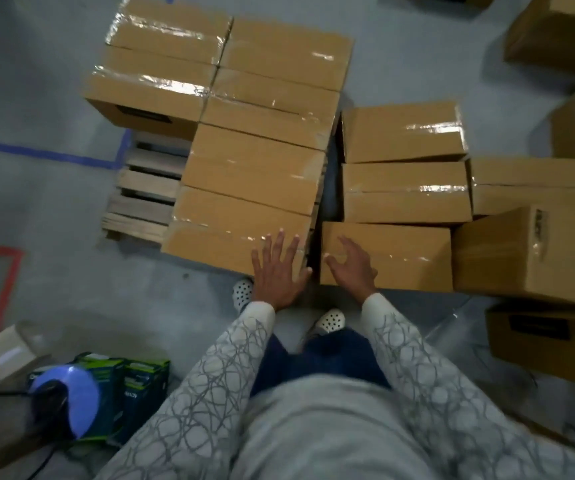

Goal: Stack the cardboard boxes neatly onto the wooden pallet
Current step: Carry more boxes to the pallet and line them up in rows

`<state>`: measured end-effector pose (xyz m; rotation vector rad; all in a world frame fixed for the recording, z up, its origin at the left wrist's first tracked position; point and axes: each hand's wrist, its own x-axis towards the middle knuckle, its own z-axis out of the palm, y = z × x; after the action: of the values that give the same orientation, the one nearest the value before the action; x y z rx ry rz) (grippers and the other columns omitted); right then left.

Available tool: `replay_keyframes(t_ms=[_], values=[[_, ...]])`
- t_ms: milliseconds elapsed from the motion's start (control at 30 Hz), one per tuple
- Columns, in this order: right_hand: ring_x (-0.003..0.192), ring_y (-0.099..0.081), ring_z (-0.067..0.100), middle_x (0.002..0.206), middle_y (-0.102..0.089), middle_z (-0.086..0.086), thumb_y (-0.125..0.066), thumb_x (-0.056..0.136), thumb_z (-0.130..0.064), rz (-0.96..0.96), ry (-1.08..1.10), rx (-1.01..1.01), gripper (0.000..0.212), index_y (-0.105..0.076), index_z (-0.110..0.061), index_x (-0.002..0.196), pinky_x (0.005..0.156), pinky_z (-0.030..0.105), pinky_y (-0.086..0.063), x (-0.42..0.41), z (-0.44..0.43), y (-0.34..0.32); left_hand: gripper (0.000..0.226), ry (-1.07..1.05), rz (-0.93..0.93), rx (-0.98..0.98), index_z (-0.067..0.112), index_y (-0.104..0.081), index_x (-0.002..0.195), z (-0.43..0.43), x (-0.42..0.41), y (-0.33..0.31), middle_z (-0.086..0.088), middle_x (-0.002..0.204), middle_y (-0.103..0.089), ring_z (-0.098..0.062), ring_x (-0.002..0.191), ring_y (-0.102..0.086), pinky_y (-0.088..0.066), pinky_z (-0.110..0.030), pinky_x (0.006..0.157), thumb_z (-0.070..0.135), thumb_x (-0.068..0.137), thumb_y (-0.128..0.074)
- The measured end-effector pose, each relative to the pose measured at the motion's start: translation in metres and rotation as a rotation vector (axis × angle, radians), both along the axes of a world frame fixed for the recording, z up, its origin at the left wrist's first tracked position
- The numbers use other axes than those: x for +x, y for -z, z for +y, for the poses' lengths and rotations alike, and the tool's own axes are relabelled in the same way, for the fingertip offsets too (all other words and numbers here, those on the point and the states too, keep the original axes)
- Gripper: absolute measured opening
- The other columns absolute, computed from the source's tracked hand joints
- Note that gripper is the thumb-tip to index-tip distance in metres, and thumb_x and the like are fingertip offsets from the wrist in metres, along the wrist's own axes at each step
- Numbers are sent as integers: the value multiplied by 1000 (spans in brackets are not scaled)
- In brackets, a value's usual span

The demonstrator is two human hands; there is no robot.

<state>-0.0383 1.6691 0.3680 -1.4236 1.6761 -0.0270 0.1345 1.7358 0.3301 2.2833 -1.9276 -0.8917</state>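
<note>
Several taped brown cardboard boxes stand stacked on the wooden pallet (144, 199), whose bare slats show at its left. The nearest stacked box (223, 230) is at the pallet's front edge. My left hand (277, 271) lies flat with fingers spread on that box's near right corner. A separate box (400, 256) stands on the floor just right of the pallet. My right hand (350, 266) rests on its near left corner, fingers spread and slightly curled, gripping nothing.
More cardboard boxes (404, 192) crowd the floor on the right and far right. Green cartons (133, 379) and a blue-white round object (67, 396) sit at lower left. Blue tape (36, 152) and red tape (5, 282) mark the grey floor.
</note>
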Motion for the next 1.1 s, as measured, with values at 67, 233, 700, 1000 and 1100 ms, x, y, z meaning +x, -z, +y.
replay_keyframes(t_ms=[67,233,700,1000,1100], values=[[149,-32,31,164,-37,1,-59,102,-41,9,-73,-26,63,-34,-29,159,116,58,-26,-11,9,-13,85,-47,-16,2,34,-11,165,20,2,-10,-3,173,4,-30,158,7,3,-61,122,70,91,-30],[148,-34,28,162,-40,1,-60,101,-39,11,-108,-87,60,-39,-30,156,115,55,-27,-33,15,-29,89,-166,-19,20,33,-13,164,49,4,-27,-2,173,1,-31,158,5,0,-61,123,71,88,-39],[148,-36,30,160,-43,-1,-62,100,-40,-49,-54,-90,59,-41,-32,154,117,63,-25,-28,31,-39,87,-13,1,-5,34,-8,164,30,-8,-43,0,173,2,-29,159,7,1,-57,124,63,95,-53],[146,-42,29,160,-45,5,-63,101,-35,-140,234,-63,59,-44,-22,155,118,48,-37,14,3,-14,86,108,80,-31,33,-15,164,0,52,-28,0,173,-10,-27,159,-2,-4,-54,125,68,92,-45],[142,-47,29,157,-48,7,-62,102,-34,-148,431,-9,58,-44,-19,155,113,39,-38,40,-10,-1,89,135,97,-10,32,-20,163,-10,97,-21,0,171,-19,-27,158,-7,-8,-52,125,74,86,-35]])
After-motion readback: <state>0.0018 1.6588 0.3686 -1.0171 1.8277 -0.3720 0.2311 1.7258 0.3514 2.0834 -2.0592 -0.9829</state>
